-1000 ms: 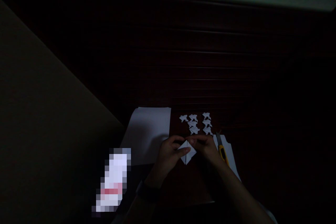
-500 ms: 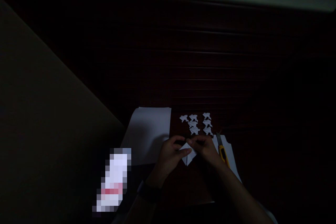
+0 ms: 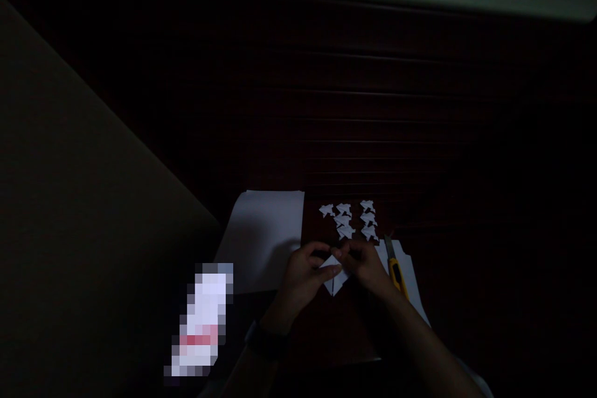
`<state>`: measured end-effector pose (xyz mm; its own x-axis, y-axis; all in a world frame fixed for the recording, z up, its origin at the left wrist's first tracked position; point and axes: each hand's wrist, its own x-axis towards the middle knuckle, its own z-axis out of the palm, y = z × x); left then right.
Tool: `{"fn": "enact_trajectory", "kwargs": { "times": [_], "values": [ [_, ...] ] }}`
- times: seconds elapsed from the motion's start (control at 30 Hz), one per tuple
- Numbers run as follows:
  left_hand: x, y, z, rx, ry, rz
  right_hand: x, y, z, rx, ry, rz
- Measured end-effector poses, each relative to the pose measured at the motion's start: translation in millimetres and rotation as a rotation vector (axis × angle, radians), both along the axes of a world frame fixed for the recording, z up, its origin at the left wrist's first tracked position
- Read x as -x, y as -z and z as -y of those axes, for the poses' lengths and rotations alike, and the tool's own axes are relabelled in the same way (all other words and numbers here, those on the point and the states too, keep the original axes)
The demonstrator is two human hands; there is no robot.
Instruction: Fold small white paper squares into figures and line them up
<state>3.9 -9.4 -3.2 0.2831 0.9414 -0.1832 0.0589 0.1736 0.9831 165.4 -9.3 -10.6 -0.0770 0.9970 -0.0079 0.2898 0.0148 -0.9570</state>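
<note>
The scene is very dark. My left hand (image 3: pixel 303 277) and my right hand (image 3: pixel 366 267) meet over a small folded white paper (image 3: pixel 334 280) with a point toward me. Both hands pinch its upper edge, fingertips close together. Just beyond the hands lie several small folded white paper pieces (image 3: pixel 347 219) in rows on the dark wooden table (image 3: pixel 373 137). A dark band shows on my left wrist.
A white sheet of paper (image 3: pixel 263 233) lies left of the hands. A yellow utility knife (image 3: pixel 395 268) rests on another white sheet (image 3: pixel 410 280) at the right. A blurred white and red object (image 3: pixel 203 320) sits at lower left. A dark slanted surface (image 3: pixel 69 199) fills the left side.
My fingertips have drawn closer together over the folded paper, covering more of its top. Everything else stays put.
</note>
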Motion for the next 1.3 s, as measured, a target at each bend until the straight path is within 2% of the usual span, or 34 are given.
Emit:
{"fn": "enact_trajectory", "kwargs": {
  "times": [0.23,0.47,0.67,0.8,1.0,1.1,1.3],
  "values": [
    [0,1.1,0,-0.014,-0.014,-0.031,-1,0.6,0,-0.012,-0.023,0.023],
    [-1,-0.1,0,-0.018,-0.039,-0.034,2,6.6,1,-0.057,0.025,0.118],
    [2,-1.3,-2,0.022,-0.092,-0.009,-2,0.0,-2,-0.009,-0.059,-0.035],
    [3,0.4,-2,0.007,-0.081,0.012,-7,-3.9,-2,-0.036,-0.080,-0.013],
    [5,-0.4,-3,-0.068,0.017,-0.027,-7,-2.0,0,-0.041,-0.046,0.076],
    [5,-4.8,-5,-0.168,0.037,-0.072,-6,-1.5,2,-0.056,-0.057,0.124],
    [-1,-6.4,-4,-0.403,-0.052,-0.396,-3,0.6,5,-0.075,-0.079,0.180]
  ]
}}
